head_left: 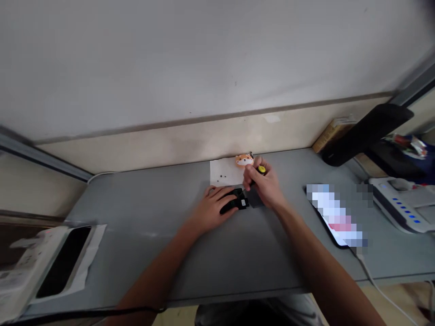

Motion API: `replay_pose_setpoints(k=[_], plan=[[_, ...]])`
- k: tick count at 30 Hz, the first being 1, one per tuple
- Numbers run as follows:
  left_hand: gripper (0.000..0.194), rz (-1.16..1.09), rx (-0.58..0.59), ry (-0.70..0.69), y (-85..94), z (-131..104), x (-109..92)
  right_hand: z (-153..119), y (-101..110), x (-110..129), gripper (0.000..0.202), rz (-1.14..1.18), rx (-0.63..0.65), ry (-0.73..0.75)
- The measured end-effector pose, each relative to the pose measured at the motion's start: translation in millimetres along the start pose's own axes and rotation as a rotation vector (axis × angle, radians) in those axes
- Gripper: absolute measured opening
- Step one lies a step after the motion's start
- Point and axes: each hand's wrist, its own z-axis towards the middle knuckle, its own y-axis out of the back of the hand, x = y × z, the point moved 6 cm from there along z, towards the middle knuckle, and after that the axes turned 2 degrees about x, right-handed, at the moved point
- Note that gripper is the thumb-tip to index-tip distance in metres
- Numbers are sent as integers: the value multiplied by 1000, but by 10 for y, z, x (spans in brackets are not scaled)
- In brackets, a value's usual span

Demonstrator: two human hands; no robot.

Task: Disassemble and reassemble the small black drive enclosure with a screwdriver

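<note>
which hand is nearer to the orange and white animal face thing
Right. The right hand is close by the animal face thing, on its near right side; the left hand is farther off, nearer the body and to its left, on the black device.

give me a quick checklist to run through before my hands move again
1. Black, rounded device with a white patch steadied by the left hand: ok.
2. Dark-handled tool with a round yellow end gripped in the right hand: ok.
3. Tool's tip seated on the device: cannot tell, too small.
4. Small dark pieces lying on the white paper sheet: ok.
5. Orange-and-white animal-face object free of the right hand: cannot tell, they meet in this view.
</note>
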Motion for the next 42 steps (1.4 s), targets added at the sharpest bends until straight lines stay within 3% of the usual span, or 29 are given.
replay_pose_setpoints(k=[4, 8, 11, 18, 26, 34, 39, 42], plan=[[23, 2, 9, -7, -1, -3, 2, 32, 18, 21, 56, -52, -27, 55], [23, 17, 19, -2, -23, -7, 10, 23, -44, 10, 51, 102, 52, -12], [23, 35, 23, 6, -24, -7, 8, -13, -40, 19, 45, 134, 29, -30], [23, 1, 38, 11, -21, 0, 5, 7, 9, -15, 58, -18, -50, 1], [25, 22, 15, 0, -47, -18, 25, 12, 6, 19, 39, 176, 25, -65], [28, 21, 34, -9, -31, -7, 19, 29, 77, 6, 58, 25, -35, 7], [28, 14, 25, -8, -37, -19, 27, 50, 13, 12, 46, 152, 54, -63], [26, 22, 24, 1, -46, -27, 34, 30, 24, 47, 37, 174, 42, -74]])
